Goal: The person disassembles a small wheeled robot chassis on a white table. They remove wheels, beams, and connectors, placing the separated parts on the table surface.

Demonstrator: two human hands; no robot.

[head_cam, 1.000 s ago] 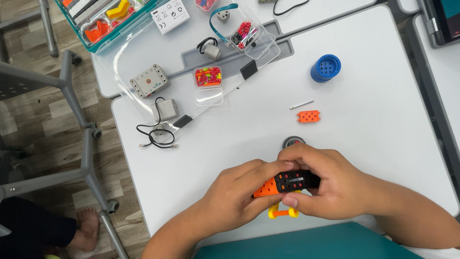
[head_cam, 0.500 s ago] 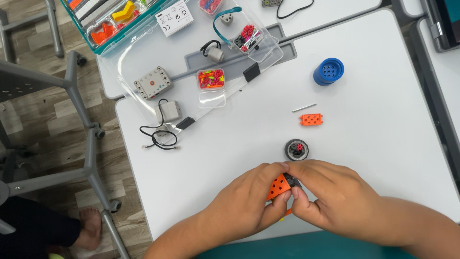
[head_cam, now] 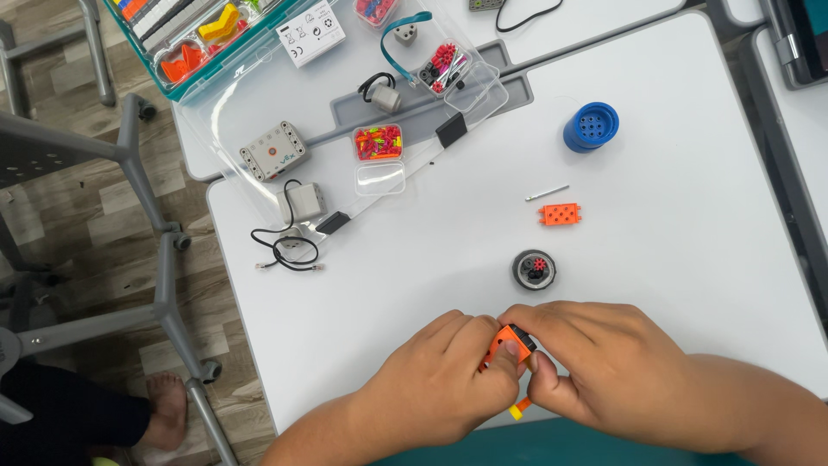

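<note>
Orange block (head_cam: 503, 342): pinched between left hand (head_cam: 444, 380) and right hand (head_cam: 604, 371) fingertips; mostly covered, long axis unclear; near edge of white table (head_cam: 690, 242).

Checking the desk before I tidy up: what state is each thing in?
Orange block assembly: pinched between left hand and right hand.
Small clear box: full of coloured pieces.
Parts tray: open.
Grey wheel: lying flat.
Orange plate: loose, untouched.

Both hands' fingers (head_cam: 483, 362) hide most of the orange piece (head_cam: 504, 341)
</note>
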